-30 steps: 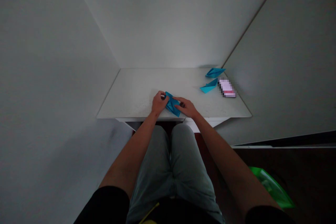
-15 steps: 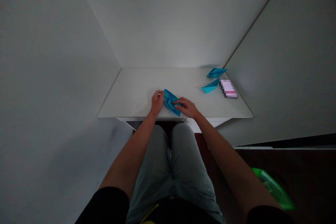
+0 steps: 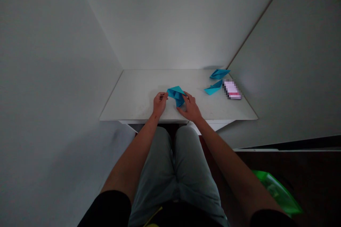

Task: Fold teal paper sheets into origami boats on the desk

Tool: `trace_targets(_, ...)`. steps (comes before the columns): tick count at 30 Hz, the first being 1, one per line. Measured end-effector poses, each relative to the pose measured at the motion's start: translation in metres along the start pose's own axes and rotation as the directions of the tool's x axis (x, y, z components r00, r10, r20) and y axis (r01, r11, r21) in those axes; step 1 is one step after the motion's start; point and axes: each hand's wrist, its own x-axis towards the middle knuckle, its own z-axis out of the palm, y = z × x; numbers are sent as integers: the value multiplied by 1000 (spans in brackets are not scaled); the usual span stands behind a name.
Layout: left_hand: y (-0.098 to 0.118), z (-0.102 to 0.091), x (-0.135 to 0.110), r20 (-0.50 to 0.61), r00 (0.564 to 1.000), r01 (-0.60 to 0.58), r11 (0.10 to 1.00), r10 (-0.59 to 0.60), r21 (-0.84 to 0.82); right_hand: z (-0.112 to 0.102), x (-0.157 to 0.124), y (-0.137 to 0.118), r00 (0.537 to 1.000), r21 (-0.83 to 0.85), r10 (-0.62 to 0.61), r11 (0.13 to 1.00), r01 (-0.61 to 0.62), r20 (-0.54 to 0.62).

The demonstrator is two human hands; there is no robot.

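Observation:
A folded piece of blue paper (image 3: 176, 95) is held just above the white table (image 3: 138, 94), near its front edge. My left hand (image 3: 159, 103) pinches the paper's left tip with closed fingers. My right hand (image 3: 191, 108) grips the paper's right side, fingers curled around it. Two finished blue paper boats lie at the table's far right, one (image 3: 219, 73) against the wall and the other (image 3: 213, 88) a little nearer to me.
A pixelated pink and white flat object (image 3: 231, 90) lies beside the boats at the right wall. White walls close in the table on the left, back and right. A green object (image 3: 277, 191) sits on the dark floor at lower right.
The blue paper lay flat and slanted under both hands; now it is lifted and opened upward, with my right hand shifted up along its right side.

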Motion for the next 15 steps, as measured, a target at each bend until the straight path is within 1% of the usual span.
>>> trace_targets(2, 1, 0, 0, 17, 1000, -3, 1000, 3, -23, 1, -2, -2, 999, -59, 21, 998, -22, -30)
trace_targets(4, 1, 0, 0, 15, 1000, -4, 999, 4, -37, 3, -3, -2, 995, -78, 63, 995, -69, -74)
trace_targets(7, -1, 0, 1, 2, 1000, 13, 999, -13, -45, 6, -5, 0, 979, -62, 139, 987, -150, -151)
trace_targets(10, -4, 0, 2, -4, 1000, 29, 997, -30, -66, 9, -4, 6, 967, -37, 167, 984, -177, -191)
trace_targets(15, -6, 0, 4, -87, 995, 44, 996, -51, -79, 11, -1, 13, 951, -30, 196, 977, -209, -238)
